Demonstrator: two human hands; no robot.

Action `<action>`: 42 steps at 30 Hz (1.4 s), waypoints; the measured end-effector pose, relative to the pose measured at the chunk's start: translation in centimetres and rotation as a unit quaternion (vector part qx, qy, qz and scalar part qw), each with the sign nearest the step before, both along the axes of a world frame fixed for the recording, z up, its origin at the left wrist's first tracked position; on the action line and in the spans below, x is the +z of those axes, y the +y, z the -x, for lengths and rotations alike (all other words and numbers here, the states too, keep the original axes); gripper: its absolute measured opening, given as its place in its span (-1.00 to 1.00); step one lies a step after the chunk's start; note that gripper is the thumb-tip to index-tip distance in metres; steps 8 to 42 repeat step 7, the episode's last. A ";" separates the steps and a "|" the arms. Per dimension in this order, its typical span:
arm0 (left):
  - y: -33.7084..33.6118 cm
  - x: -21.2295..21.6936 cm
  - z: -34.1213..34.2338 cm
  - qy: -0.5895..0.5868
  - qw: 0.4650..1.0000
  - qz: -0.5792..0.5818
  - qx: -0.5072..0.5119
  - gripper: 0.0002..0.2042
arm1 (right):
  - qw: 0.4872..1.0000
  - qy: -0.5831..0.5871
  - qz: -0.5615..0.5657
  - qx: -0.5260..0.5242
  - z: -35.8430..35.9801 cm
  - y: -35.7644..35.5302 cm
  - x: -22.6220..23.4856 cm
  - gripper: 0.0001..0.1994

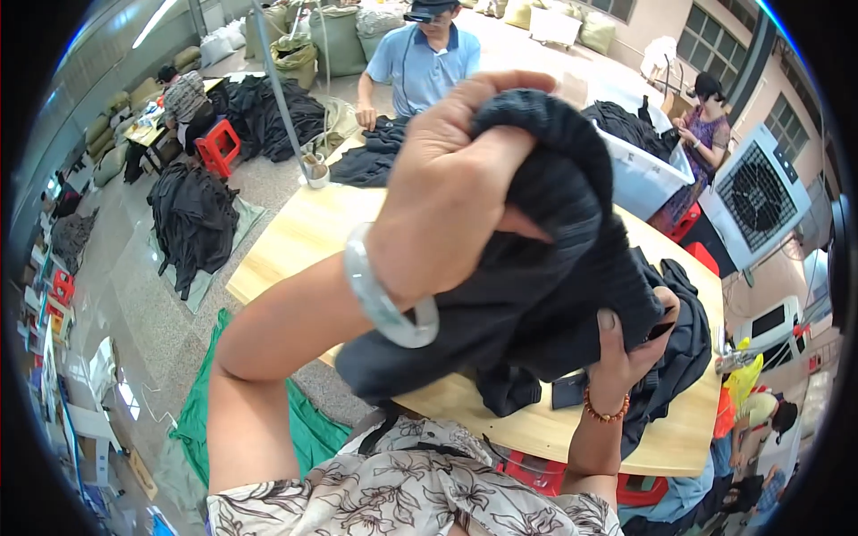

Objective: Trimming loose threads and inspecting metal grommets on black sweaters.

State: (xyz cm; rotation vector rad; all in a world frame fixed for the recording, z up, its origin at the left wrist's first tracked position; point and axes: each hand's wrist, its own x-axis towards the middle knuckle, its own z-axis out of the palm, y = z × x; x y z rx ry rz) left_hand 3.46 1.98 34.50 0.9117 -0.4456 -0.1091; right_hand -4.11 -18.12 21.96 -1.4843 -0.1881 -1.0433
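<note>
A dark knit garment (554, 295) with a thick ribbed band is held up in front of me, above the wooden table. My left hand (447, 179), a pale bangle on its wrist, is raised high with fingers curled round the band's upper end. Lower and to the right, my right hand (628, 344) pinches the ribbed part between thumb and fingers; a beaded bracelet circles that wrist. The garment's loose lower part droops left. Whether it is a top or trousers I cannot tell. More dark garments (684, 335) lie in a heap beside my right hand.
Across the wooden table (304, 232), a person in a blue shirt (420, 67) touches dark clothing (371, 156). A plastic bin (639, 170) of dark garments stands at the far right, near a fan cooler (760, 192). Clothing piles (192, 219) and green cloth (201, 402) lie left.
</note>
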 end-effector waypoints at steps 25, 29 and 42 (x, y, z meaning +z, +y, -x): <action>-0.1 1.3 0.4 -0.033 0.995 0.093 0.002 -0.80 | 0.993 0.026 0.033 0.108 0.1 -0.8 0.3 -0.23; -0.1 1.3 0.4 -0.033 0.995 0.093 0.002 -0.80 | 0.993 0.026 0.033 0.108 0.1 -0.8 0.3 -0.23; -0.1 1.3 0.4 -0.033 0.995 0.093 0.002 -0.80 | 0.993 0.026 0.033 0.108 0.1 -0.8 0.3 -0.23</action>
